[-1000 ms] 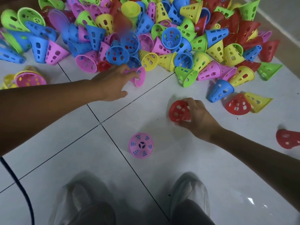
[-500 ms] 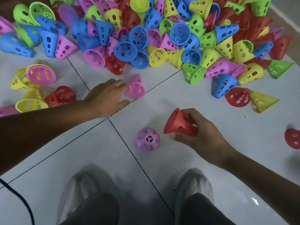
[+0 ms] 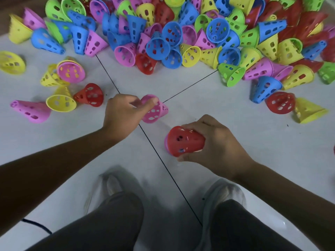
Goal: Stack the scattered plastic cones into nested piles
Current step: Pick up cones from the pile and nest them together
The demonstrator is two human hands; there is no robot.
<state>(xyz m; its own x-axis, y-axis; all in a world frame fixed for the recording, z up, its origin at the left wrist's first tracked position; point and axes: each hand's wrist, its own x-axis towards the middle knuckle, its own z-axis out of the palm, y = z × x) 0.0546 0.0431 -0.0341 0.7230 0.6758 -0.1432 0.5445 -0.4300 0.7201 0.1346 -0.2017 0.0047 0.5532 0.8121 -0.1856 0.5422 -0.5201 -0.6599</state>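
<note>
The left hand (image 3: 121,113) holds a pink cone (image 3: 154,110) just above the white tiled floor (image 3: 226,109). Its grip is closed on the cone: the thumb lies over the wide rim and the curled fingers sit behind it. The cone is tilted, narrow end pointing right and away from the person.

The right hand (image 3: 213,144) holds a red cone (image 3: 184,141) near the floor, fingers wrapped around the narrow end, thumb along the near side. The wide rim of this cone faces left. A thin pink edge (image 3: 165,142) shows at that rim (a second cone appears to sit under the red one, but little of it is visible).

The two held cones are near each other but not touching, separated by a dark grout line (image 3: 154,147) in the floor.

The main heap of cones (image 3: 181,37) fills the far part of the floor, with blue, pink, yellow, green and red pieces lying on their sides at mixed angles. A smaller group lies to the left: a red cone on its side (image 3: 89,95), a yellow cone (image 3: 60,102) just beside it, and a pink cone lying flat (image 3: 30,110). To the right, a loose red cone (image 3: 280,103) touches a yellow one (image 3: 308,110).

Two shoes (image 3: 223,194) and dark trouser legs (image 3: 116,221) occupy the near edge. A dark cable (image 3: 37,224) crosses the lower left corner.
</note>
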